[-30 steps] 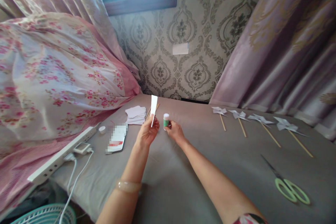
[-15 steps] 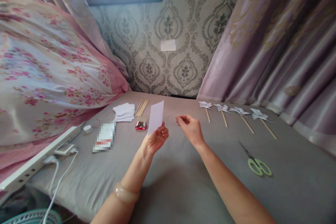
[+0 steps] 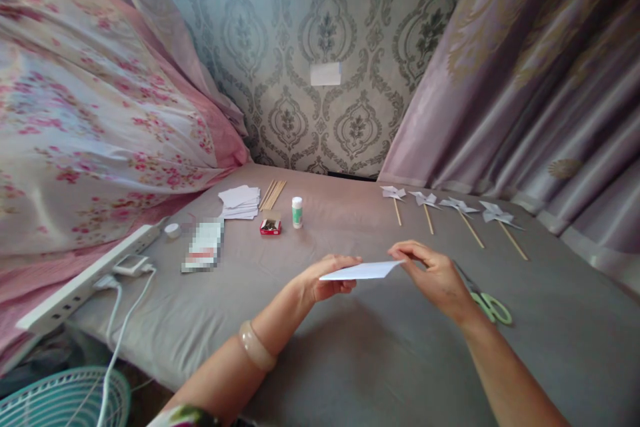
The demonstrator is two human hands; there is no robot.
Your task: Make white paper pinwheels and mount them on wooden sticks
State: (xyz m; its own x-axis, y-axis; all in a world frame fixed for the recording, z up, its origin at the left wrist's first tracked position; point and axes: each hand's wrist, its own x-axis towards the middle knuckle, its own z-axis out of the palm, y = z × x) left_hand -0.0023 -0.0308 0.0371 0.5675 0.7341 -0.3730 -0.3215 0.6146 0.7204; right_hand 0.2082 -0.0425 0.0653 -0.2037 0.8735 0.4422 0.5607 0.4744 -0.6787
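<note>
A white sheet of paper [image 3: 363, 271] lies nearly edge-on between my two hands, above the grey cloth surface. My left hand [image 3: 333, 278] grips its left part, fingers beneath and behind it. At the sheet's right corner, my right hand [image 3: 425, 270] pinches with thumb and fingertips. Beyond the hands stand a glue stick [image 3: 297, 213] and a small red box [image 3: 271, 226] of metal bits. Partly behind my right wrist are scissors with light green handles [image 3: 493, 308].
A stack of white paper [image 3: 240, 202] and several wooden sticks [image 3: 273, 195] lie at the back left. Several paper pinwheels on sticks [image 3: 457, 205] are lined up at the back right. A power strip [image 3: 90, 280] with white cables runs along the left edge, above a teal basket [image 3: 120, 387].
The paper has tipped from upright to nearly flat and moved right and down. My right hand has come onto its right corner. The glue stick behind it is now uncovered.
</note>
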